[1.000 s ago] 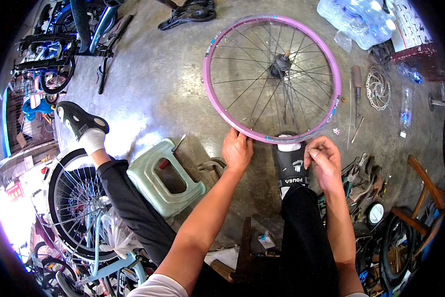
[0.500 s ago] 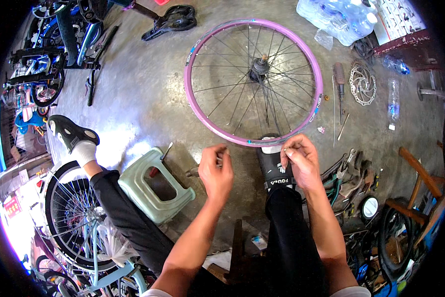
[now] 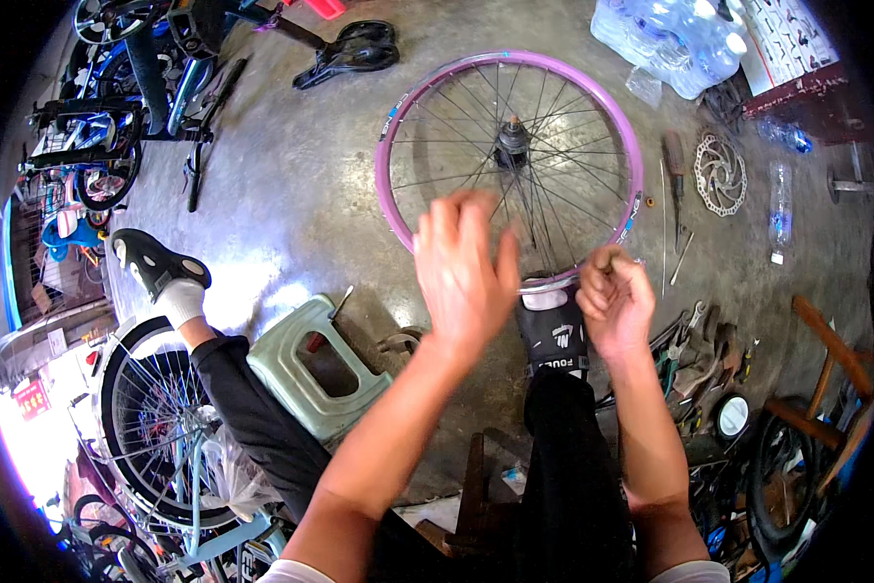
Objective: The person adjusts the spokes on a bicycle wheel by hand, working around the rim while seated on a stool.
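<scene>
On the near edge of the pink-rimmed spoked bicycle wheel lying on the concrete, my right hand stays pinched on a small part; my left hand has lifted off, its 5 fingers spread, so I judge the rim freed.

A pink-rimmed bicycle wheel lies flat on the concrete floor, tyre off, thin dark spokes running to a black hub at its centre. At about six o'clock on the rim, a pale strip, possibly rim tape, shows beside a black shoe.
</scene>
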Tool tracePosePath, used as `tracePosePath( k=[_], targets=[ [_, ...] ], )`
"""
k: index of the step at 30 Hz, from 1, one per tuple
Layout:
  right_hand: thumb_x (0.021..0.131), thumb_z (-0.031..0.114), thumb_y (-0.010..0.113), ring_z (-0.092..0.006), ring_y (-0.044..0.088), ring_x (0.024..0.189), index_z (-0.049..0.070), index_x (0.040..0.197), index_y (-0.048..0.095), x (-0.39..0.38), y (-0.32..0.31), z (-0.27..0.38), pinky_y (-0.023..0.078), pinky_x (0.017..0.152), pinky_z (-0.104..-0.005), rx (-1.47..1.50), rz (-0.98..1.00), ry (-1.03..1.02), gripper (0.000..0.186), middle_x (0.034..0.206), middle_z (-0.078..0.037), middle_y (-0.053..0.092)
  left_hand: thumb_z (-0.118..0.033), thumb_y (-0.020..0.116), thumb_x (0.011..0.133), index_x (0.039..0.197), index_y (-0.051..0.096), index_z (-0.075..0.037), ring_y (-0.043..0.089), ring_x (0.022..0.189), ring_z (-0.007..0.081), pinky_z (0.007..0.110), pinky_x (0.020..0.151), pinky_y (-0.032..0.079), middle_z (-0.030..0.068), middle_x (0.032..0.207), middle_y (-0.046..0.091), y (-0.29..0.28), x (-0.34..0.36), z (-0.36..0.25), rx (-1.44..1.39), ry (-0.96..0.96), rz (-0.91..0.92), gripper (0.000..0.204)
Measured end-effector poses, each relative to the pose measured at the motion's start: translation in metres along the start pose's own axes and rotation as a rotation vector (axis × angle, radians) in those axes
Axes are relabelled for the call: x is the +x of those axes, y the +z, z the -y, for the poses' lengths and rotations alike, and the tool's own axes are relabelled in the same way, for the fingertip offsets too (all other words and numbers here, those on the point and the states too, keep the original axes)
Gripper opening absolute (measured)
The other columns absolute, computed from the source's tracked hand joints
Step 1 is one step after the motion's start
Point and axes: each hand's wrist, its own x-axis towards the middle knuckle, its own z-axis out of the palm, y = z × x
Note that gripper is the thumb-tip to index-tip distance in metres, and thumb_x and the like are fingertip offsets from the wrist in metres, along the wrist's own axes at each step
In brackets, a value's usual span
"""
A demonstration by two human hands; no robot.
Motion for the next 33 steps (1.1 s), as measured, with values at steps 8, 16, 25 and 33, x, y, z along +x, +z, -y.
tracePosePath(
  k=[8, 16, 25, 33],
  targets=[
    [0.101, 0.024, 0.066, -0.0050, 0.050, 0.071, 0.002, 0.099, 0.069, 0.017, 0.022, 0.015, 0.038, 0.062, -0.0235, -0.831, -0.149, -0.083, 0.022, 0.083, 0.003, 0.061, -0.034, 0.065, 0.096, 0.107, 0.074, -0.011, 0.073, 0.094, 0.0425, 0.053, 0.084, 0.057, 0.0220, 0.098, 0.075, 0.001, 0.061, 0.081, 0.223, -0.295, 0.662, 0.027],
    [0.100, 0.019, 0.068, -0.0065, 0.051, 0.075, 0.000, 0.097, 0.069, 0.042, 0.017, -0.004, 0.041, 0.067, -0.0260, -0.978, -0.068, -0.155, 0.020, 0.078, 0.003, 0.060, -0.026, 0.075, 0.090, 0.099, 0.076, -0.012, 0.067, 0.099, 0.0383, 0.048, 0.085, 0.054, 0.0143, 0.101, 0.071, 0.009, 0.126, 0.134, 0.406, 0.003, 0.170, 0.017],
    [0.090, 0.032, 0.077, -0.0197, 0.054, 0.054, 0.005, 0.094, 0.070, 0.045, 0.033, -0.003, 0.043, 0.055, -0.0370, -1.530, -0.075, -0.202, 0.029, 0.060, -0.006, 0.056, -0.022, 0.077, 0.088, 0.098, 0.077, -0.012, 0.065, 0.099, 0.0357, 0.047, 0.085, 0.053, 0.0123, 0.101, 0.068, 0.018, 0.136, 0.143, 0.231, 0.092, 0.120, 0.014],
    [0.093, 0.031, 0.074, -0.0260, 0.063, 0.058, 0.002, 0.086, 0.066, 0.046, 0.029, -0.006, 0.047, 0.057, -0.0396, -1.576, -0.036, -0.215, 0.031, 0.064, -0.012, 0.064, -0.017, 0.074, 0.090, 0.102, 0.074, -0.009, 0.064, 0.105, 0.0359, 0.046, 0.088, 0.054, 0.0122, 0.106, 0.065, 0.028, 0.177, 0.145, 0.147, 0.261, 0.176, 0.014]
  ],
)
